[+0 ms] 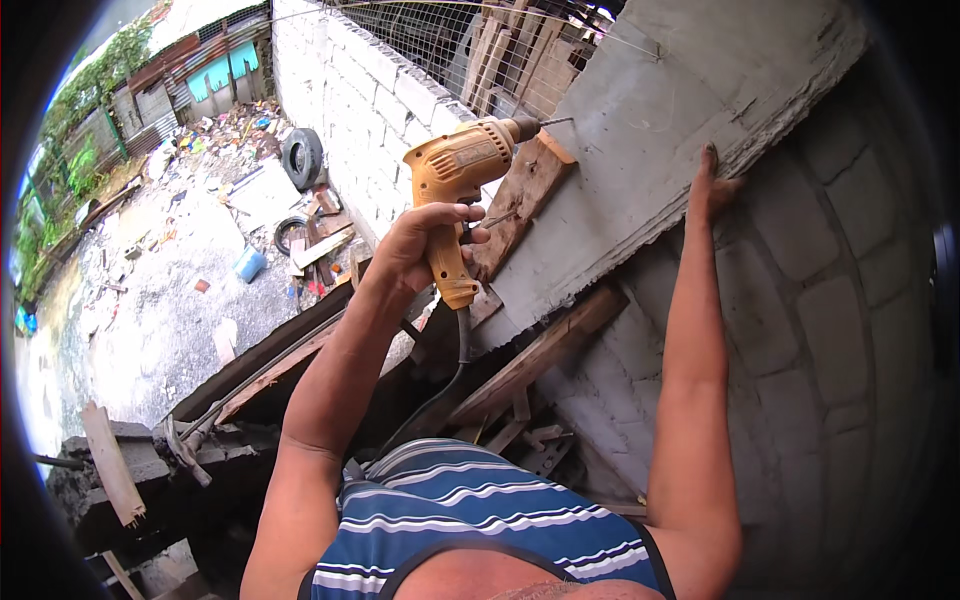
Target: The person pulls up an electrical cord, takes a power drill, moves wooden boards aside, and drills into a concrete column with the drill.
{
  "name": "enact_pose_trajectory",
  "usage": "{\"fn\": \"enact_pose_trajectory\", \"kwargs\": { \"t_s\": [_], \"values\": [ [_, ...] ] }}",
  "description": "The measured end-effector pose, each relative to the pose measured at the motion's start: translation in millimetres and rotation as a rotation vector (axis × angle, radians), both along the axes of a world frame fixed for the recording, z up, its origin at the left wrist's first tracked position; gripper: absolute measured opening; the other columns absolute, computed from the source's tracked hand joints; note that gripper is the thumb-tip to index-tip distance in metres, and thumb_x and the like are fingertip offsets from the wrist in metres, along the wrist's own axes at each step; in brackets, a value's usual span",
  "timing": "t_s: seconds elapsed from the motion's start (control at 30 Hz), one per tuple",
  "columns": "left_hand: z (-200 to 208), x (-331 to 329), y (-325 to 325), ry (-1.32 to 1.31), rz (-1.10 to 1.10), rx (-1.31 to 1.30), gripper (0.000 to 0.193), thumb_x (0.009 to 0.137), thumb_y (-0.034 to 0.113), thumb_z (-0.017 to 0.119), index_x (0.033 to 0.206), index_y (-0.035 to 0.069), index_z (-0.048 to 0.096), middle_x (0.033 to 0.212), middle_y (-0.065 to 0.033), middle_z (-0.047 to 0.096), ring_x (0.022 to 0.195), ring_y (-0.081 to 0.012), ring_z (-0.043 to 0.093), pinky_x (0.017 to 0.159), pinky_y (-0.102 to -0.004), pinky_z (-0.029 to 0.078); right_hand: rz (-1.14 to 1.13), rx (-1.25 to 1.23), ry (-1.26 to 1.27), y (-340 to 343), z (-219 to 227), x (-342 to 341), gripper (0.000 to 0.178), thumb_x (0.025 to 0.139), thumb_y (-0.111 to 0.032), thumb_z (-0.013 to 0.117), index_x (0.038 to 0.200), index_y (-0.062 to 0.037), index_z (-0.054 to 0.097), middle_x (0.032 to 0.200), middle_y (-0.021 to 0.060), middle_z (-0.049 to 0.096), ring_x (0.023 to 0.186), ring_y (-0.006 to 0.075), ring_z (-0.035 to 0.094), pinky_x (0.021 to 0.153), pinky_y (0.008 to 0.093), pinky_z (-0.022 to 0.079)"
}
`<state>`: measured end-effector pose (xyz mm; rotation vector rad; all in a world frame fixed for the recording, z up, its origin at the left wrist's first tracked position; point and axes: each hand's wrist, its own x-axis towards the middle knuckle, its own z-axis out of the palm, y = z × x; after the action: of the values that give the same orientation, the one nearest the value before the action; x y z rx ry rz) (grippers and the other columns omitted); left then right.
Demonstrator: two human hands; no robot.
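Observation:
My left hand (428, 243) is wrapped round the handle of a yellow power drill (460, 160), its index finger by the trigger. The drill points right, and its long thin bit (555, 122) reaches over the grey concrete slab (640, 130). Just below the chuck lies a short reddish-brown plank (530, 200) along the slab's left side; I cannot tell whether the bit touches it. A dark cord (465, 335) runs down from the handle. My right arm is stretched forward, and my right hand (716, 188) grips the slab's lower right edge, thumb up, other fingers mostly hidden.
A white block wall (350, 90) and wire mesh (440, 45) stand beyond the drill. Below left, the rubble-strewn ground (150, 300) holds a tyre (302, 158) and a blue container (249, 263). Loose timber (540, 350) lies under the slab; a grey block wall (800, 300) rises right.

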<state>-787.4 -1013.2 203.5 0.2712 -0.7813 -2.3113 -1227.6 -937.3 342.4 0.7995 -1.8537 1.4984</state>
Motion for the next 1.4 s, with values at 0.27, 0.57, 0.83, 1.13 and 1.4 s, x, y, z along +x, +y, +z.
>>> {"fn": "enact_pose_trajectory", "kwargs": {
  "t_s": [0.27,0.57,0.83,1.13,1.4],
  "values": [
    [0.2,2.0,0.5,0.008,0.014,0.048,0.049,0.087,0.011,0.07,0.13,-0.003,0.05,0.105,-0.0115,0.07,0.083,-0.022,0.071,0.061,-0.0309,0.059,0.099,-0.21,0.185,-10.3,-13.7,-8.4,0.088,0.083,-0.048,0.081,0.132,0.0137,0.043,0.122,0.0305,0.063,0.112,0.0384,0.065,0.092,0.0418,0.053],
    [2.0,0.1,1.3,0.003,-0.002,0.051,0.046,0.087,0.011,0.069,0.127,-0.002,0.051,0.103,-0.0122,0.069,0.083,-0.0228,0.071,0.062,-0.0316,0.059,-0.007,-0.203,0.201,-12.5,-15.4,-19.7,0.09,0.078,-0.056,0.082,0.117,0.0183,0.05,0.111,0.0324,0.067,0.104,0.0386,0.068,0.087,0.0425,0.054],
    [2.8,-0.2,-1.1,-0.033,0.017,0.034,0.032,0.087,0.011,0.068,0.114,-0.002,0.058,0.097,-0.0103,0.069,0.079,-0.0219,0.071,0.058,-0.0312,0.058,-0.02,-0.167,0.16,-8.6,-15.0,-20.7,0.09,0.079,-0.057,0.081,0.124,0.0155,0.049,0.116,0.0328,0.065,0.108,0.0422,0.066,0.089,0.0447,0.054],
    [5.0,1.8,-6.3,-0.044,0.014,0.066,0.026,0.086,0.011,0.069,0.107,0.0,0.059,0.088,-0.0086,0.067,0.069,-0.0197,0.067,0.055,-0.0307,0.058,-0.088,-0.138,0.114,-12.0,-15.6,-18.2,0.092,0.077,-0.062,0.079,0.117,0.017,0.052,0.111,0.0331,0.066,0.103,0.0432,0.068,0.087,0.0451,0.054],
    [0.5,0.2,-7.0,-0.027,0.018,0.073,0.028,0.086,0.011,0.07,0.109,0.0,0.058,0.09,-0.0087,0.068,0.07,-0.0198,0.068,0.056,-0.0301,0.059,-0.141,-0.145,0.147,-12.6,-16.8,-20.3,0.097,0.073,-0.069,0.078,0.109,0.0183,0.053,0.101,0.0338,0.068,0.098,0.0449,0.068,0.083,0.0466,0.055]
  ]
}}
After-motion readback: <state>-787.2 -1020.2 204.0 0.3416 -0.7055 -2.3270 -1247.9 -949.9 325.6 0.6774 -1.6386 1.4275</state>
